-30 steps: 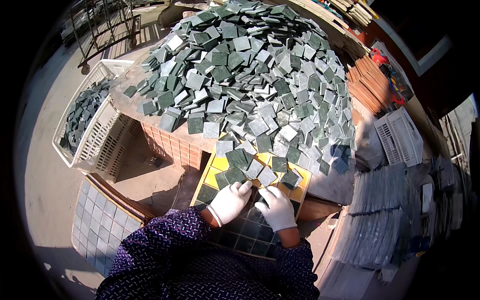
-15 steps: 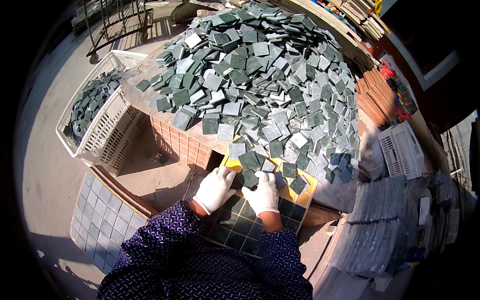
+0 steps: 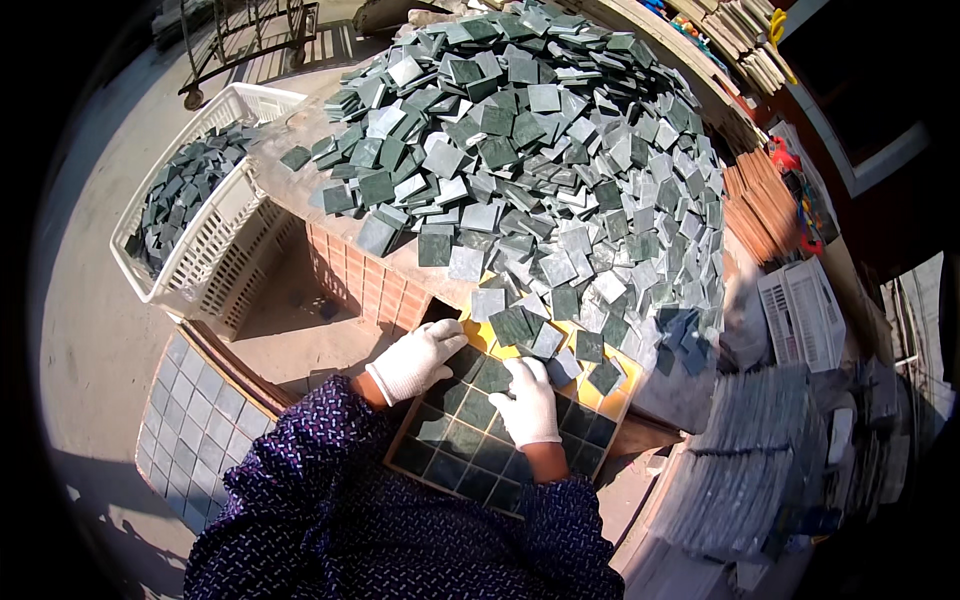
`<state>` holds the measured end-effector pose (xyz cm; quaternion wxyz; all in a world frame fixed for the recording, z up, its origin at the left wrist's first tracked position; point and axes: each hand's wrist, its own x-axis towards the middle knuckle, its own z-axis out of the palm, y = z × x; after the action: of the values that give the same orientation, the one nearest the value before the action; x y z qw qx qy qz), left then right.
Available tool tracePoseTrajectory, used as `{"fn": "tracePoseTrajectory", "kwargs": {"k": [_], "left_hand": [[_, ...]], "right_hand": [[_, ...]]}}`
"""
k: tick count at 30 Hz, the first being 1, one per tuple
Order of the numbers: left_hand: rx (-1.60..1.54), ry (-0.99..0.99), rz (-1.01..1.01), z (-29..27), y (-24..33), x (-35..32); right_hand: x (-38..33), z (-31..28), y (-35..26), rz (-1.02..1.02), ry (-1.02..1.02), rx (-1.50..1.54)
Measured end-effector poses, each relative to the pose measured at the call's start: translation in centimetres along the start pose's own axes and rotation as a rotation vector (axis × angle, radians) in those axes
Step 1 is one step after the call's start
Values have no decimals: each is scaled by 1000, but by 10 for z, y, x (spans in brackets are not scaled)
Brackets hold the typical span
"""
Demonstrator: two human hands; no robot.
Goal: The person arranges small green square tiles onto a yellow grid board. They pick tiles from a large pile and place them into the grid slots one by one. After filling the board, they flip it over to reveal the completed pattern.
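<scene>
A yellow grid tray (image 3: 618, 392) lies in front of me, mostly filled with small dark green square tiles (image 3: 455, 445). My left hand (image 3: 417, 358), in a white glove, rests on the tray's upper left corner with fingers spread on the tiles. My right hand (image 3: 528, 402), also gloved, presses down on tiles in the middle of the tray. Just beyond the tray rises a big heap of loose green and grey square tiles (image 3: 540, 170) on a brick-sided table (image 3: 350, 280). Neither hand lifts a tile that I can see.
A white plastic crate (image 3: 215, 250) with more green tiles stands at the left on the floor. A finished sheet of pale tiles (image 3: 190, 425) lies at lower left. Stacks of tile sheets (image 3: 760, 480) and a white basket (image 3: 805, 315) sit at the right.
Both hands have shifted slightly on the tray; the right hand moved from the loose tiles at the tray's top edge down onto the laid tiles. The view shifted a little.
</scene>
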<state>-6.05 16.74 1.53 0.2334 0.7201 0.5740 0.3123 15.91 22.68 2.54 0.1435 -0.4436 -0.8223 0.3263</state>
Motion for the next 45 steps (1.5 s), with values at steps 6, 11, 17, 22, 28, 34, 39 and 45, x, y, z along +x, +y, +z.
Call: {"fn": "tracePoseTrajectory", "kwargs": {"k": [6, 11, 17, 22, 28, 34, 39, 45], "left_hand": [[77, 28, -4, 6, 10, -1], [180, 28, -111, 2, 14, 6], [427, -76, 145, 47, 29, -11], [395, -15, 90, 50, 26, -20], [147, 401, 50, 10, 9, -19], [255, 335, 10, 2, 2, 43], [373, 251, -97, 13, -3, 69], [128, 120, 72, -7, -12, 48]], "right_hand": [[-1, -7, 7, -184, -45, 73], [13, -14, 6, -137, 303, -93], [49, -10, -6, -81, 264, -317], [65, 0, -15, -51, 222, -586], [19, 9, -11, -135, 38, -31], [50, -1, 7, -189, 204, -76], [84, -39, 49, 66, 301, -107], [59, -47, 19, -82, -42, -131]]}}
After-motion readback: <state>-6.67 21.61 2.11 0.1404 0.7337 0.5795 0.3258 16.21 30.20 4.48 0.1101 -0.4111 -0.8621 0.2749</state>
